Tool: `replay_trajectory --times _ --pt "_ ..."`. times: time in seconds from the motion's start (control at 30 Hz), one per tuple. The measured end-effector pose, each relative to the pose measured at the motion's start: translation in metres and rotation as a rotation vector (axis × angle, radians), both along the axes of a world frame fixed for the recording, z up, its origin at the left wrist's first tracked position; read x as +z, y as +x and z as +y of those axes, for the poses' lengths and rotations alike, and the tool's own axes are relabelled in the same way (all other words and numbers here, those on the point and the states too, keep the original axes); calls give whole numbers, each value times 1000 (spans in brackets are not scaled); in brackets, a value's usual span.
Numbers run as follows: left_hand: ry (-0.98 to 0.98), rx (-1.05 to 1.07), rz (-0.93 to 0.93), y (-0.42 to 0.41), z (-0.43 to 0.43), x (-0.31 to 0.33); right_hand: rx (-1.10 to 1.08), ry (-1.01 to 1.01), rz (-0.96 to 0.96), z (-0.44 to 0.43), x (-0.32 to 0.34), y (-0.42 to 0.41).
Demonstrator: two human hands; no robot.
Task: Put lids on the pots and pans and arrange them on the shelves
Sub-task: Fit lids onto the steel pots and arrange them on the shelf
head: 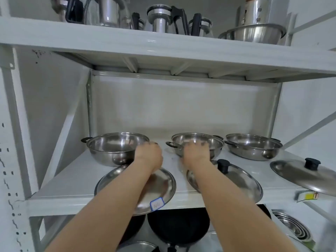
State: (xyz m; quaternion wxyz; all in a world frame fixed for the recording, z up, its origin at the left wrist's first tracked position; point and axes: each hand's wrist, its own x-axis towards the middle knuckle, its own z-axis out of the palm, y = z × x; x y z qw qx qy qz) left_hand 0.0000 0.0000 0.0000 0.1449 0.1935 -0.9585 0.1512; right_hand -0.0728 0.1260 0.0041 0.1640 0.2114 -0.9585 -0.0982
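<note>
Left hand [149,153] at left pot [116,148] rim, right hand [197,151] on middle pot [198,144]; finger grip blurred, cannot tell. Three pots along shelf [72,179] back, lids [241,180] at front edge, overhanging. Risk: forearms probably nudge lids off. White metal racking, plain wall.

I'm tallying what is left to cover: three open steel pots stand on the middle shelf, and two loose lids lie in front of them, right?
Not quite. The head view shows three loose lids, not two: the left lid, the middle lid and the right lid. The three pots are open.
</note>
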Motion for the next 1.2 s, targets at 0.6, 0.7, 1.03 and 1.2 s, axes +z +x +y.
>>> replay_trajectory --times 0.6,0.7,1.03,1.2 --pt "75 553 -491 4 20 25 -400 -89 -381 46 26 -2" --pt "223 576 -562 -12 15 43 -199 -47 -305 46 61 15" --pt "284 402 -191 16 8 151 -107 153 -122 29 139 9" --pt "93 354 -23 -7 -53 155 -82 -183 -150 15 129 -51"
